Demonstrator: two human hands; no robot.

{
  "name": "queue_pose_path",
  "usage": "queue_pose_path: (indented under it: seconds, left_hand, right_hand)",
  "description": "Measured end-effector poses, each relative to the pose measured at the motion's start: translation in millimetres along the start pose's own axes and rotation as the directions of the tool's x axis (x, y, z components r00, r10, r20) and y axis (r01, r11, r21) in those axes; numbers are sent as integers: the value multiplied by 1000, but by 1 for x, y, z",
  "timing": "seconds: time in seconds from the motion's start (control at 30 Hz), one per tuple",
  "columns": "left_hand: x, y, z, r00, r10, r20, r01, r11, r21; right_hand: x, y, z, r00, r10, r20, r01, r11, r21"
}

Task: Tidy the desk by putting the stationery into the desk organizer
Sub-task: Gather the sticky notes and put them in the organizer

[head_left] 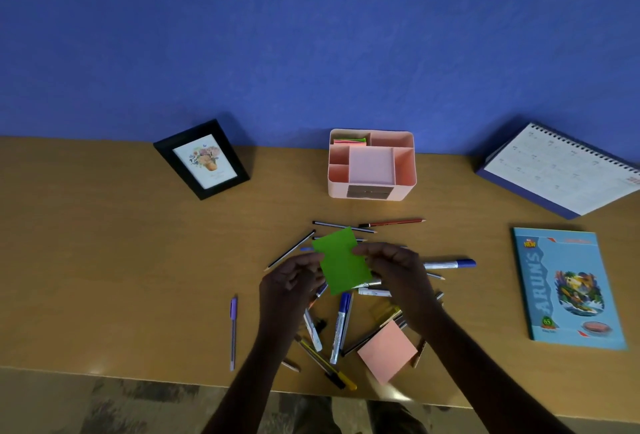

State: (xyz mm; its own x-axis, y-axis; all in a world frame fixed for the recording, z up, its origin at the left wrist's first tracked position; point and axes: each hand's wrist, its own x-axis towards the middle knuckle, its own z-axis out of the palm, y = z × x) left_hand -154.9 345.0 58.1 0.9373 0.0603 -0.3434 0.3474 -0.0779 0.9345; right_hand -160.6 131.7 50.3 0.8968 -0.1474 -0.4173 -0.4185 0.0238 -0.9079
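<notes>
I hold a green sticky-note pad (341,260) above the desk, my left hand (289,289) on its left edge and my right hand (394,274) on its right edge. Under my hands lies a scatter of several pens, pencils and markers (341,326). A pink sticky-note pad (387,352) lies near the desk's front edge, below my right hand. The pink desk organizer (371,165) stands at the back against the wall, with coloured notes in its back left compartment. A purple pen (233,331) lies alone to the left.
A black picture frame (201,159) stands at the back left. A desk calendar (561,170) stands at the back right, and a blue notebook (568,289) lies flat on the right. The desk's front edge (104,373) runs along the bottom.
</notes>
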Motion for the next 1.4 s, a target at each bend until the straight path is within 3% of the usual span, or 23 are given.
queue_pose_path:
  seconds: [0.27, 0.5, 0.6, 0.73, 0.93, 1.07, 1.2, 1.4]
  left_hand:
    - [46, 36, 29, 998, 60, 11, -59, 995, -82]
    - [104, 69, 47, 974, 226, 25, -227, 967, 118]
    - [138, 86, 54, 935, 353, 37, -352, 906, 235]
    - [175, 110, 58, 822, 554, 135, -552, 713, 433]
    - [214, 136, 65, 784, 594, 179, -615, 709, 345]
    - [236, 136, 68, 724, 651, 228, -680, 620, 391]
    - [252, 129, 72, 693, 672, 262, -699, 537, 472]
    - [272, 112, 78, 734, 630, 253, -627, 487, 608]
  right_hand:
    - [39, -41, -11, 978, -199, -68, 185, 968, -170]
    - [94, -88, -26, 874, -484, -39, 423, 798, -430]
    - [117, -104, -31, 826, -557, -86, 454, 748, -484]
    - [143, -125, -34, 787, -612, -79, 485, 692, -534]
    - [174, -146, -36, 699, -713, -57, 537, 576, -617]
    - [196, -144, -38, 645, -763, -30, 559, 499, -662]
    - [213, -136, -40, 660, -751, -15, 526, 477, -704]
    - [231, -115, -36, 706, -709, 10, 489, 476, -731]
